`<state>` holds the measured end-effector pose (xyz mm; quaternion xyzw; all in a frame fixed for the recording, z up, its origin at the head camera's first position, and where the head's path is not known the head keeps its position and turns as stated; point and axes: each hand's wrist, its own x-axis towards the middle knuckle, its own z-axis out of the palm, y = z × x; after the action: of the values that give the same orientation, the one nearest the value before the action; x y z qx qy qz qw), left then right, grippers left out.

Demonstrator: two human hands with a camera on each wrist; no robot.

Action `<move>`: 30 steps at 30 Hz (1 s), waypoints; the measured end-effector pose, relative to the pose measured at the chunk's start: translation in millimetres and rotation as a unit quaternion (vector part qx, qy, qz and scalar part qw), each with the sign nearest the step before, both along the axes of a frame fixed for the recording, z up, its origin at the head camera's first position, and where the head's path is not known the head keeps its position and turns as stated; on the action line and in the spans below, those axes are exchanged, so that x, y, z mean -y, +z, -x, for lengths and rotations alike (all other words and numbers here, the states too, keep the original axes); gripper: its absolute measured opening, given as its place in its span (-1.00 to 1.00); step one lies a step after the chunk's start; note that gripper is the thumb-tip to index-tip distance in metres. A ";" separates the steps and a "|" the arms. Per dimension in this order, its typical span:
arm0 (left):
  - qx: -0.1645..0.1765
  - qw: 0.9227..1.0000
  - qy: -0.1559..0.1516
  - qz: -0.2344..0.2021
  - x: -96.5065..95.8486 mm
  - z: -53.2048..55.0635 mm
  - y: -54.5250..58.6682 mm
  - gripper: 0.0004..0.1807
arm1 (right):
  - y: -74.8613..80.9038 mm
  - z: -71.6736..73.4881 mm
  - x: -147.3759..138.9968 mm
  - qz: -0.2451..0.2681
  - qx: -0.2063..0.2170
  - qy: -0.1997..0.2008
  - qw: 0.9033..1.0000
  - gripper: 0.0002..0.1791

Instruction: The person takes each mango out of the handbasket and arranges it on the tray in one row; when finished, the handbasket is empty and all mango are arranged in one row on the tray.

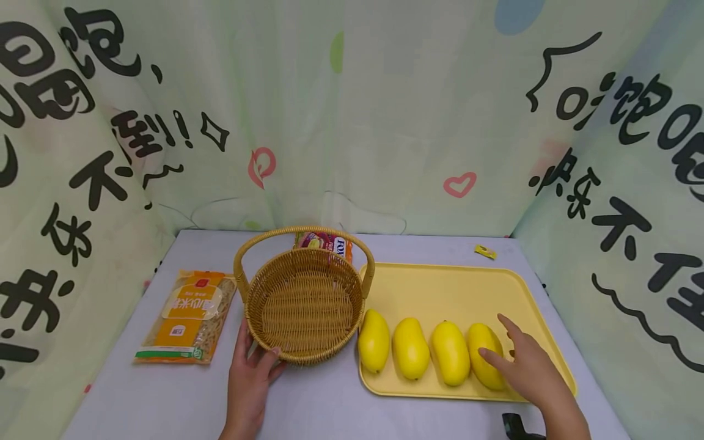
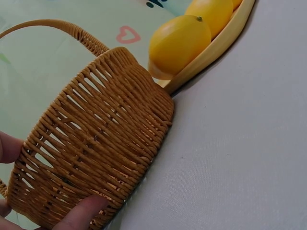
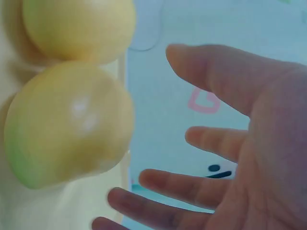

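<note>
A round wicker basket [image 1: 308, 311] with a tall handle stands left of the tray, nothing inside it. My left hand [image 1: 253, 370] holds its near left side. In the left wrist view, the thumb [image 2: 84, 213] lies against the woven wall. Several yellow mangoes line the near side of a yellow tray [image 1: 440, 287]. My right hand [image 1: 528, 366] hovers beside the rightmost mango [image 1: 484, 351], fingers spread, nothing in its grasp. The right wrist view shows a gap between that hand and the nearest mango [image 3: 72, 127].
An orange bag of grain [image 1: 187, 318] lies on the left of the white table. Behind the basket is a purple-red snack packet [image 1: 324, 243], partly hidden. A small yellow packet [image 1: 485, 252] lies beyond the tray, and a black object [image 1: 517, 426] at the front edge. Printed curtains surround the table.
</note>
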<state>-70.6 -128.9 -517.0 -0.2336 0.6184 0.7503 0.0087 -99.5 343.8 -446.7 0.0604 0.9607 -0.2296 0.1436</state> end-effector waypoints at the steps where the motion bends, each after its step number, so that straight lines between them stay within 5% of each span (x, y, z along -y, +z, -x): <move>1: 0.000 1.000 0.000 0.000 0.1 0.1 -0.2 0.08 | 2.4 -2.3 2.1 0.001 -0.008 -0.005 1.000 0.13; 8: -0.007 1.000 0.000 0.000 0.0 1.4 -1.5 0.08 | 16.5 -23.6 28.9 0.023 -0.089 -0.054 0.994 -0.03; 13: -0.006 1.000 -0.003 0.001 0.3 1.1 -1.0 0.08 | 15.8 -35.7 51.6 0.088 -0.131 -0.117 0.981 -0.23; 17: -0.005 1.000 -0.006 0.003 2.3 1.0 -0.3 0.10 | 6.7 -41.6 69.1 0.190 -0.127 -0.158 0.961 -0.50; 26: 0.013 1.000 0.000 0.019 9.1 2.3 3.2 0.03 | -22.3 -42.5 115.2 0.394 -0.055 -0.165 0.902 -0.79; 30: 0.041 0.993 0.048 0.098 8.4 -0.9 11.4 -0.25 | -23.6 -42.6 138.3 0.444 -0.057 -0.150 0.882 -0.81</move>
<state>-69.7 -137.3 -505.6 -0.2928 0.6764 0.6754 -0.0249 -56.9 205.6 -470.2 0.1201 0.7442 -0.6539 0.0647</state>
